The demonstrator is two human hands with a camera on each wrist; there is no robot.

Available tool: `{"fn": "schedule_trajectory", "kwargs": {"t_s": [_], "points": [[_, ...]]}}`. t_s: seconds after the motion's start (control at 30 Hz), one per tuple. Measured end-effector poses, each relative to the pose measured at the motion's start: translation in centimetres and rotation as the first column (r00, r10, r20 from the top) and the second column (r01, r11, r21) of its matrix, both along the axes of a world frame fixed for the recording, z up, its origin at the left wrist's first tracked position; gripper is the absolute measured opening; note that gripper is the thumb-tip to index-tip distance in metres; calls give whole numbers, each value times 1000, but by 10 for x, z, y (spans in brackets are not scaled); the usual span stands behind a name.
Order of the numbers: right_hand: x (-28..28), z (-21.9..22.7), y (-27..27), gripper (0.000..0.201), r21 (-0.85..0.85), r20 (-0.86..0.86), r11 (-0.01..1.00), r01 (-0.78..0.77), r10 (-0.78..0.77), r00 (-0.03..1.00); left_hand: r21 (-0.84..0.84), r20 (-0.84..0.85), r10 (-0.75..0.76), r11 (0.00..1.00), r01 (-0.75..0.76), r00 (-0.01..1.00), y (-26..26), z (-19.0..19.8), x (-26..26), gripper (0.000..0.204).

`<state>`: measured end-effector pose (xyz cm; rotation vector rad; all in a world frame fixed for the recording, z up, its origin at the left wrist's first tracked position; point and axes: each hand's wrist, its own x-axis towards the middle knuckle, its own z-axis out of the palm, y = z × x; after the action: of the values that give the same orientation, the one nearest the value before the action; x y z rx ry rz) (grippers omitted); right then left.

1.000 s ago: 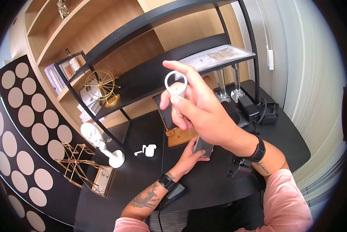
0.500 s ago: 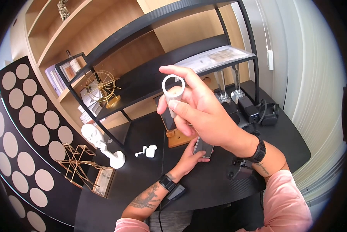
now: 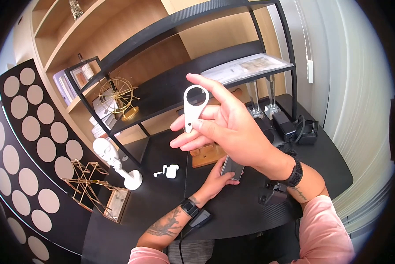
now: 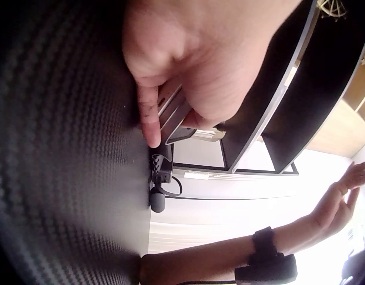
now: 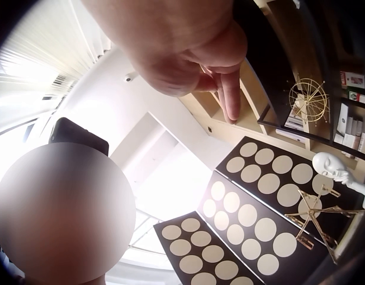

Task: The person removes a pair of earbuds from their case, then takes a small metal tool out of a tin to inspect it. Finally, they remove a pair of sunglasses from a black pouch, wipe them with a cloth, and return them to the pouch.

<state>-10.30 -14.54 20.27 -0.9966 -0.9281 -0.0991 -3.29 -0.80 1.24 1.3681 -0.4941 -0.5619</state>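
Raised over the desk, my right hand point(image 3: 232, 121) pinches a flat white teardrop-shaped piece point(image 3: 191, 116) by its narrow end, thumb on its face. The piece has one big round hole at the top and a small dark hole near the bottom; its broad face is toward the head view. My left hand point(image 3: 211, 182) grips a dark smartphone point(image 3: 233, 170) low over the desk. In the left wrist view, fingers wrap the edge of the phone point(image 4: 177, 119). The right wrist view shows my right hand point(image 5: 188, 50) from below, with the white piece hidden.
White earbuds point(image 3: 160, 173) and their case point(image 3: 172, 170) lie on the black desk point(image 3: 162, 211). To the left stand a white figure point(image 3: 132, 180) and a copper-coloured frame ornament point(image 3: 89, 187). Behind are a wooden stand point(image 3: 204, 157) and a black shelf point(image 3: 162, 103) with a gold wheel point(image 3: 118, 94).
My right hand has turned the white piece so its broad face shows to the head view, and its lower fingers have straightened outward. My left hand with the smartphone has stayed put.
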Motion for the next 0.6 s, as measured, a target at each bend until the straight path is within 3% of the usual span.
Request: {"fn": "schedule_trajectory", "kwargs": {"t_s": [0.6], "points": [[-3, 2, 0, 55, -32, 27, 999, 26, -25, 999, -9, -18, -13, 1000, 13, 1000, 2, -8, 5, 59]]}}
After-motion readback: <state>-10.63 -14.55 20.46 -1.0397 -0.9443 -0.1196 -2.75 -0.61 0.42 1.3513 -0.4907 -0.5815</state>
